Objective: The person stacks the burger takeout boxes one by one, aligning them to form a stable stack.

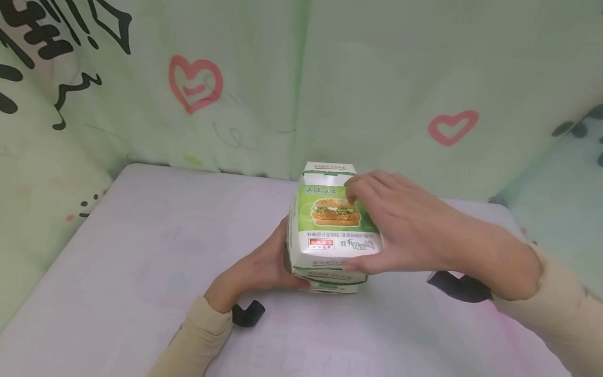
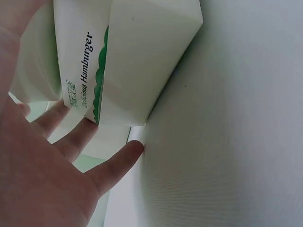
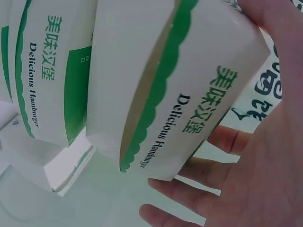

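Observation:
Hamburger boxes of white and green card stand in a stack on the white table. The top hamburger box (image 1: 336,212) shows a burger picture on its lid. Over its right side lies my right hand (image 1: 400,222), thumb on the near side and fingers on the far part of the lid, gripping it. My left hand (image 1: 264,262) holds the stack low on its left side, thumb at the near bottom edge. In the left wrist view, fingertips meet the edge of the lower hamburger box (image 2: 142,52). The right wrist view shows another box (image 3: 52,94) beside the gripped one.
The white table (image 1: 155,251) spreads around the stack. Behind it hangs a pale green curtain (image 1: 377,78) with red hearts and black drawings. A black strap piece (image 1: 248,314) sits at the left wrist, and another black strap (image 1: 459,287) at the right.

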`<state>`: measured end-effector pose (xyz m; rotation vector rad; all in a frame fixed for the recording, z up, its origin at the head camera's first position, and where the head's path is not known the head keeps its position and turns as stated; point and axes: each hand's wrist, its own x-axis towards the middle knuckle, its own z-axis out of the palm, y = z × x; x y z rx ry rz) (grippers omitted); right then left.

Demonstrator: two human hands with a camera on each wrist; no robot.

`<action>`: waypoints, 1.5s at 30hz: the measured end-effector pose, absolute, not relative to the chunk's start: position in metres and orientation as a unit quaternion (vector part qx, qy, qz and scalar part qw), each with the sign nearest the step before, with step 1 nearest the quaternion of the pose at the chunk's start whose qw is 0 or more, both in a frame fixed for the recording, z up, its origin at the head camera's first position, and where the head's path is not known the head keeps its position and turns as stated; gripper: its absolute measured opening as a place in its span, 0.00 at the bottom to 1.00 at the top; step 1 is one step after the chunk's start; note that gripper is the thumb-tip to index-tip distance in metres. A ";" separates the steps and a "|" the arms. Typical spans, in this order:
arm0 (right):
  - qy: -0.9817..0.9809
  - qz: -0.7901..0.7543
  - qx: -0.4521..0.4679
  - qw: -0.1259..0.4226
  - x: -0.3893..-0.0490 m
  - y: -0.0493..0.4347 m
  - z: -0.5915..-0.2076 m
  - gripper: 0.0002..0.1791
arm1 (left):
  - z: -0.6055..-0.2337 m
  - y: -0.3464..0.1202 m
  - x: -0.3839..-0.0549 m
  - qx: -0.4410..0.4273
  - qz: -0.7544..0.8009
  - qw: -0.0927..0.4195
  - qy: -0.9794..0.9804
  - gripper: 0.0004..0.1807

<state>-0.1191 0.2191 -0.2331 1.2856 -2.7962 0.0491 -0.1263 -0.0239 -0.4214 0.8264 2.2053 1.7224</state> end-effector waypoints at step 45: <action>-0.841 0.479 0.070 -0.241 -0.244 0.238 -0.363 0.53 | -0.428 -0.031 -0.123 0.299 0.532 0.112 0.784 0.68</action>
